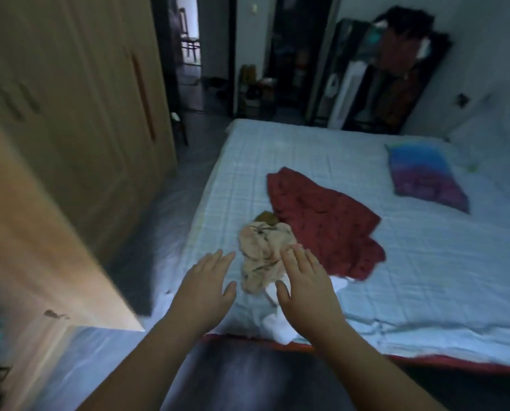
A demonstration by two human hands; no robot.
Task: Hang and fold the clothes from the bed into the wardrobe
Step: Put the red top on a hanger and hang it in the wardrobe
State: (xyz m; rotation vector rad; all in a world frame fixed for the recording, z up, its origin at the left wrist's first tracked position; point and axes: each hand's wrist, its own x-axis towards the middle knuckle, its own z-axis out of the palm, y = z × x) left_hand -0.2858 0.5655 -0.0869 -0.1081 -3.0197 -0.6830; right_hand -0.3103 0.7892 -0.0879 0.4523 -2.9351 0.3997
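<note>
A crumpled beige patterned garment lies near the front left of the bed. Behind it a dark red garment is spread flat, with a small olive-brown piece at its edge. A white cloth lies by the bed's front edge. My left hand and my right hand are stretched forward, fingers straight, on either side of the beige garment. Both hands hold nothing. The wooden wardrobe stands at the left, with one open door swung near me.
A blue and purple pillow lies at the bed's far right. A dark rack with hanging clothes stands against the back wall. A doorway opens at the back. A narrow floor strip runs between wardrobe and bed.
</note>
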